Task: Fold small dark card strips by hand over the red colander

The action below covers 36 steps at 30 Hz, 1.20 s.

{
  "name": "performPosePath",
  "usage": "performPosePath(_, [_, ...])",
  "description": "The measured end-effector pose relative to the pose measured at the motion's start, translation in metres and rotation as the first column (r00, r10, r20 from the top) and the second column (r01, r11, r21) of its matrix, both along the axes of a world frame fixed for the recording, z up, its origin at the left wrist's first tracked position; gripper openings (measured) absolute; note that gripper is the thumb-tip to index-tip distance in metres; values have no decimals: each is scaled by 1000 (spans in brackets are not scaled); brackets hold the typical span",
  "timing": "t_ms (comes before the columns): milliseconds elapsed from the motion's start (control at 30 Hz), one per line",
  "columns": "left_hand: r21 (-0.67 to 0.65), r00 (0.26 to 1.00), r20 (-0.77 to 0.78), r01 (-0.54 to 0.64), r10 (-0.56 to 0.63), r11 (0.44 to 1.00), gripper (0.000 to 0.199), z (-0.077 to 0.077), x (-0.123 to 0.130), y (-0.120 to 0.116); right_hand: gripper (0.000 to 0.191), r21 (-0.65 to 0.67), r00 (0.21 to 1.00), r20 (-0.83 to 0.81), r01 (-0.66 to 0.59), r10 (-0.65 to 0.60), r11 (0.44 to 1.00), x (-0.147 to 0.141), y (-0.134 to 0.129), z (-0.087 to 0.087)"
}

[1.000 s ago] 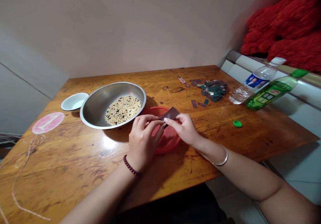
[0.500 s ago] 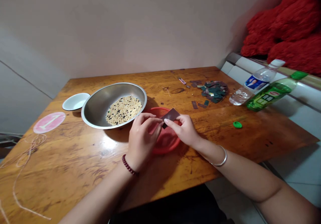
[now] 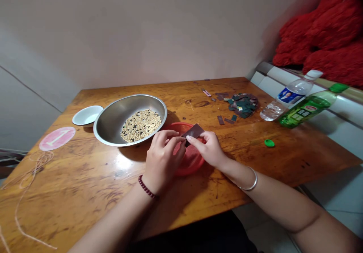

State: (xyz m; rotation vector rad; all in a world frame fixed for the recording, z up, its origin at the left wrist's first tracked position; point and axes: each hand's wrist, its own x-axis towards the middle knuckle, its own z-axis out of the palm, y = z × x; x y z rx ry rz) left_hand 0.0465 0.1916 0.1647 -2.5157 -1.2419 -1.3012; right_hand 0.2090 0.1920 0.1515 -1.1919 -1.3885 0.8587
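Over a red plastic basket (image 3: 195, 166), my right hand (image 3: 210, 148) grips a dark brown rectangular piece (image 3: 195, 130) between thumb and fingers. My left hand (image 3: 164, 154), with a beaded bracelet at the wrist, is closed in a pinch at the piece's lower left corner; what its fingertips hold, if anything, is too small to make out. Left of the basket a large steel bowl (image 3: 109, 113) holds pale beans (image 3: 141, 124) mixed with dark ones. Beyond the basket to the right lies a pile of green and brown pieces (image 3: 243, 104).
A small white bowl (image 3: 87, 115), a pink oval card (image 3: 57, 138) and tangled string (image 3: 35, 169) are at the left. On the right are a clear bottle (image 3: 289, 96), a green bottle (image 3: 312, 107) and a green cap (image 3: 269, 143). A small cutter (image 3: 207, 92) lies near the wall.
The view has shifted very slightly. Both hands stay at the brown piece, with only a small shift of the left fingers.
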Motion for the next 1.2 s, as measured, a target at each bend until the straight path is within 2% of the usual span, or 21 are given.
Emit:
performPosePath(400, [3,1000,-18,-3,3,1000,5,3,-1,-1,24,-5,1000,25,1,-1,1000,0,1,-4])
performPosePath(667, [-34,1000,1,-12,12,999,6,-1,0,1,22,4,999,52,14,-14,1000,0,2,-7])
performPosePath(933, [-91,996,-42,-85,82,992,4,0,5,-7,25,4,997,67,30,-30,1000,0,1,-8])
performPosePath(1100, [-89,992,8,-125,126,988,6,0,3,-3,23,-1,997,79,16,-16,1000,0,1,-6])
performPosePath(1200, [-127,995,22,-96,100,987,6,0,3,-3,24,-3,996,87,18,-18,1000,0,1,-6])
